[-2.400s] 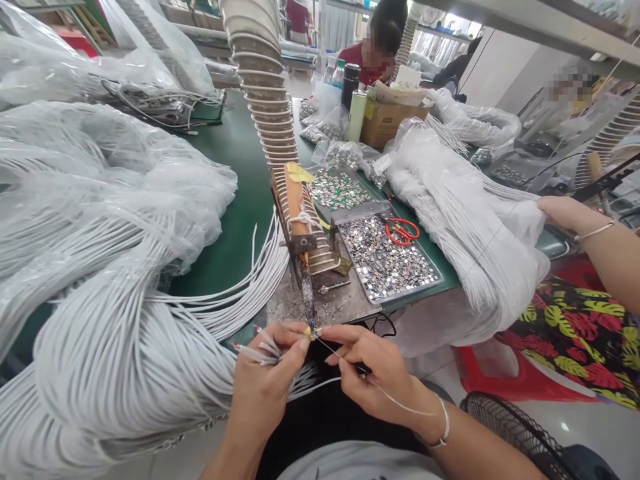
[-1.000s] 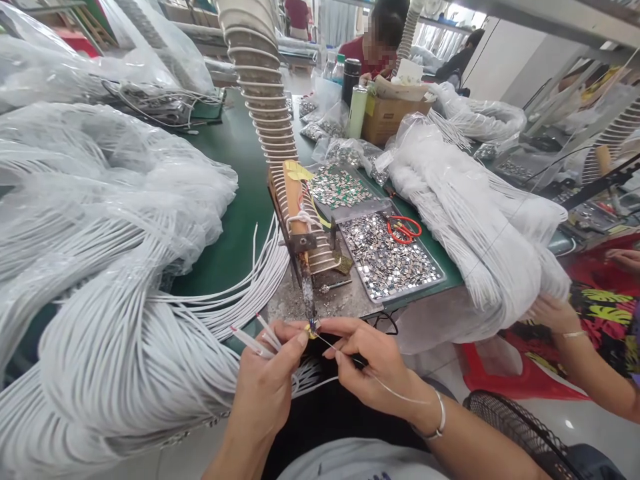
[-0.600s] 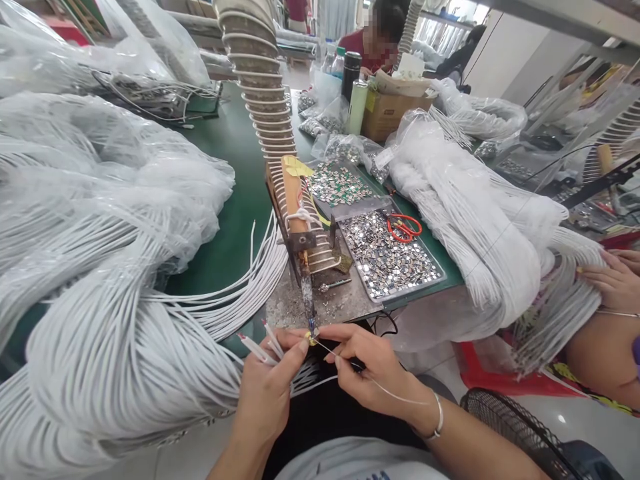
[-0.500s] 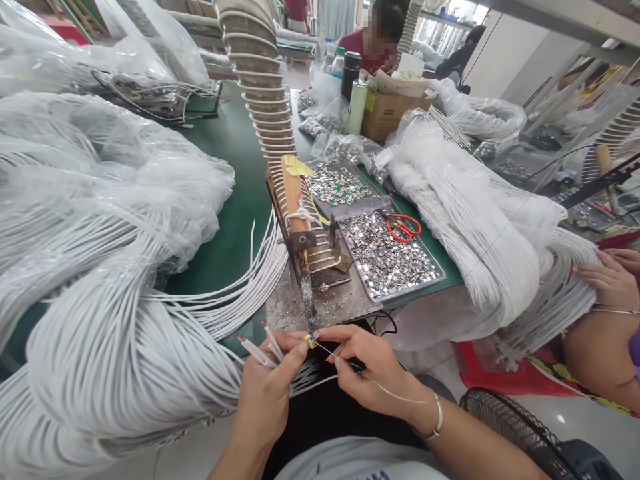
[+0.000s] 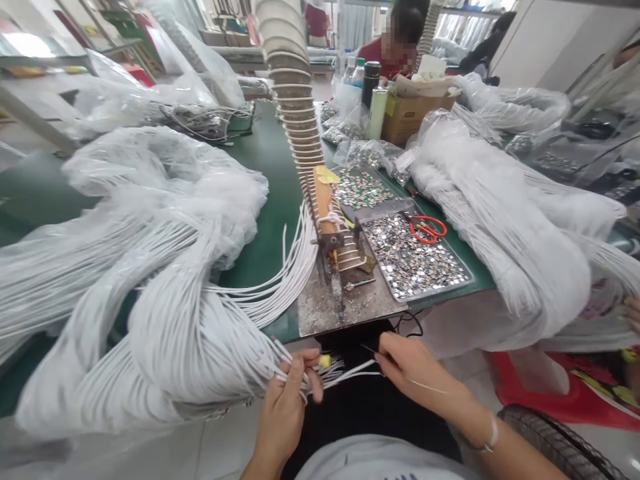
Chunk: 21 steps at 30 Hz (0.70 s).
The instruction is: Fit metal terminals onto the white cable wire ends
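Observation:
My left hand (image 5: 290, 397) is closed around several white cables at the front of the big cable bundle (image 5: 175, 340). A yellow wrap (image 5: 325, 361) shows at its fingertips. To the right, my right hand (image 5: 407, 367) is closed, its fingertips pinching the ends of white cables (image 5: 353, 371) that run across from the left hand. A thin wire (image 5: 425, 385), like solder, also passes through the right hand. Above both hands, the soldering iron (image 5: 337, 288) points down from its wooden mount, apart from the fingers.
A tray of small metal parts (image 5: 420, 257) with red-handled scissors (image 5: 429, 229) lies right of the iron; green-edged boards (image 5: 363, 188) lie behind. A ribbed hose (image 5: 295, 100) rises above the iron. Wrapped cables (image 5: 510, 220) lie right. A fan (image 5: 555, 440) stands low right. A co-worker (image 5: 395, 40) sits opposite.
Both hands have moved down from the iron's tip and farther apart. The right hand has gone from the thin wire at the tip to the cable ends. The view has shifted left.

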Motion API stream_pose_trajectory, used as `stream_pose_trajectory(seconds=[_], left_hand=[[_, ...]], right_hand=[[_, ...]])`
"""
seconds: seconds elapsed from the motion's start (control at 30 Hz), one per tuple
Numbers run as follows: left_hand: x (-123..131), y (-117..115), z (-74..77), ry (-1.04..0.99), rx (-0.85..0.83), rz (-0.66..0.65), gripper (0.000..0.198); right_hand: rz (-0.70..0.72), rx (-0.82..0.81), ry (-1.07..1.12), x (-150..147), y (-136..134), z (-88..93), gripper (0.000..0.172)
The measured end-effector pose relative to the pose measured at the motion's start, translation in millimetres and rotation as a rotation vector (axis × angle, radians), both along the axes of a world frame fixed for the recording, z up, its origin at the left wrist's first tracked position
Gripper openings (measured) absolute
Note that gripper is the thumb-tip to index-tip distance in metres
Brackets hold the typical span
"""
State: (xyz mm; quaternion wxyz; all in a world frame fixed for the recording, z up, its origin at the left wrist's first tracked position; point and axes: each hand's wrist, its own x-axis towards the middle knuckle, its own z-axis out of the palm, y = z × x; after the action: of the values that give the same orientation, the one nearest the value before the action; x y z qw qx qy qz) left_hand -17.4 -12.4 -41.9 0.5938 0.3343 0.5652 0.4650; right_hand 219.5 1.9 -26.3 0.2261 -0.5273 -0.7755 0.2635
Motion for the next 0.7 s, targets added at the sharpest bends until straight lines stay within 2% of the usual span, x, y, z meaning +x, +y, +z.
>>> stream_pose_trajectory(seconds=[0.1,0.17,0.27,0.37,0.43,0.53,0.63,0.7], left_hand=[[2,-7,4.5,0.017,-0.020,-0.016,0.042],[5,-9,8.3,0.064,-0.038,-0.135,0.043],[9,-8,12.6,0.137,-0.005,-0.403,0.042],[9,-5,15.4,0.249,0.088,-0.605,0.043],[7,-3,17.3,0.313,0.123,-0.671,0.048],[6,-3,21.6,0.310,0.099,-0.663,0.049],[7,-2,27.0,0.235,-0.006,-0.526,0.040],[9,1,30.5,0.212,-0.057,-0.481,0.040]], right_hand=[[0.075,-0.101,-0.134,12,-5,-0.7,0.017],[0.123,-0.097,-0.022,7,-6,4.9,0.021],[0.185,-0.048,0.248,-15,-2,17.2,0.028],[0.129,-0.079,0.418,-35,6,25.1,0.016],[0.091,-0.123,0.488,-42,9,26.2,0.009],[0.070,-0.212,0.567,-43,7,23.2,0.008],[0.040,-0.359,0.657,-40,4,18.1,0.008],[-0.018,-0.468,0.753,-38,3,16.0,0.014]])
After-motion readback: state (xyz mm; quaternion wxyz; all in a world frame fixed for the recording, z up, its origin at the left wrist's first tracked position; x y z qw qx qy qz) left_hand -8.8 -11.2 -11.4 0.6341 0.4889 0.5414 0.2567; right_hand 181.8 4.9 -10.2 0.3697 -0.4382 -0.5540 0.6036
